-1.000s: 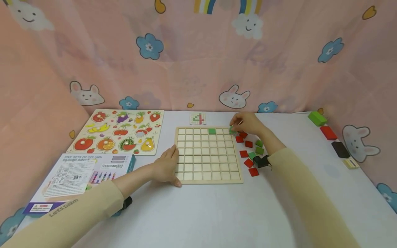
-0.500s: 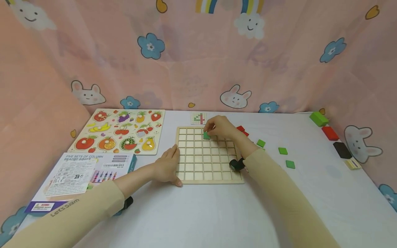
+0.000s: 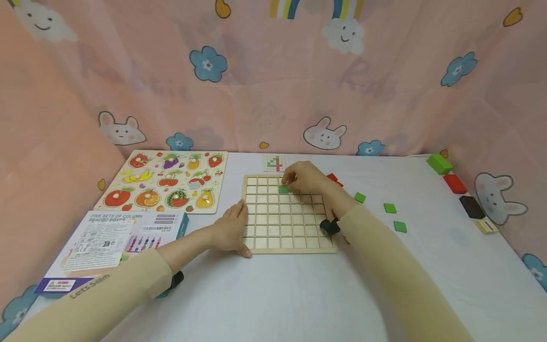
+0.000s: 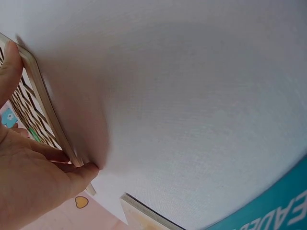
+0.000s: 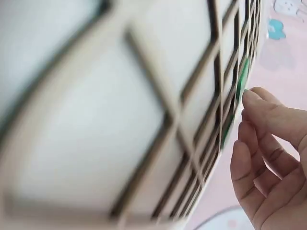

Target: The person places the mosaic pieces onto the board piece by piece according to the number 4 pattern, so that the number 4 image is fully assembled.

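A wooden grid board (image 3: 290,251) lies flat on the white table. My left hand (image 3: 231,228) rests along its left edge; in the left wrist view its thumb touches the frame near a corner and its fingertips press at the rim. My right hand (image 3: 304,176) is over the far part of the board, thumb and fingertips pinching at a small green square tile (image 3: 284,189) in a second-row cell. The right wrist view shows the fingertips (image 5: 248,98) right at that tile (image 5: 243,76). The green tile in the far row is hidden by this hand in the head view.
Right of the board lie red tiles (image 3: 333,177), partly behind the right arm, and loose green tiles (image 3: 390,208). A small pattern card (image 3: 273,164) sits behind the board. Left are a fruit puzzle (image 3: 160,183) and a box (image 3: 132,247). Several coloured blocks (image 3: 455,184) line the right edge.
My right hand has carried a green tile left from the board's far right corner to the second row, where the tile now sits lower. The left hand stays at the board's edge.
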`<state>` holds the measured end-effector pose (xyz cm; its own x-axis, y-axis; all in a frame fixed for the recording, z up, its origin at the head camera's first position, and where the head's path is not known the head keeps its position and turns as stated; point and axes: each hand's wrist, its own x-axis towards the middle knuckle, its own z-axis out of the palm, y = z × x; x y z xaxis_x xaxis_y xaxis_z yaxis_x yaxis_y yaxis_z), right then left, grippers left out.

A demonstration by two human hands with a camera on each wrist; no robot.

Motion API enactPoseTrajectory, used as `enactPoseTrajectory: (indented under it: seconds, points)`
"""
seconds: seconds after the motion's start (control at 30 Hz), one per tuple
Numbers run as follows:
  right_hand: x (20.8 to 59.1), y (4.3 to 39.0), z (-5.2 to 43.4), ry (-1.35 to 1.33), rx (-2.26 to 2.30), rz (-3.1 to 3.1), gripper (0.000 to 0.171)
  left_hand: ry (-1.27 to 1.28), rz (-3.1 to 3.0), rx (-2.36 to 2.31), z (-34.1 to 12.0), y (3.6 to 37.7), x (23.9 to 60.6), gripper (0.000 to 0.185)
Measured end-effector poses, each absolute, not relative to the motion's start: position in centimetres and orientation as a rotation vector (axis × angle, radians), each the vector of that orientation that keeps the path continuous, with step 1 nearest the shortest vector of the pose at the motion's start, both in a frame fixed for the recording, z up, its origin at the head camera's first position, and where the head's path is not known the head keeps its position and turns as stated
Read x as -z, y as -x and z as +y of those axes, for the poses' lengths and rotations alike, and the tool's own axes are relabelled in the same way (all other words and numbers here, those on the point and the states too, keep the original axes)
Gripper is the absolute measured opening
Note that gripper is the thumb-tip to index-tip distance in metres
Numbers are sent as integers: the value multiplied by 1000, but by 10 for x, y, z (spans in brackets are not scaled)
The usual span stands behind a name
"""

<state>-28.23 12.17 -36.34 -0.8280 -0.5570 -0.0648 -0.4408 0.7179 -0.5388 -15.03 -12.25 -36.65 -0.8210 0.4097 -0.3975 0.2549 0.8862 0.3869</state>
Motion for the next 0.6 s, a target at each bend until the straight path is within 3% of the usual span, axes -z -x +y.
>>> enactPoseTrajectory:
  seconds: [0.33,0.6]
  points:
    - [351,291,212,606,714,2661,10,-476,2569,-439,-121,151,366,126]
    - [350,291,286,496,628,2505,26,-466,2561,-438,-121,150,365,125]
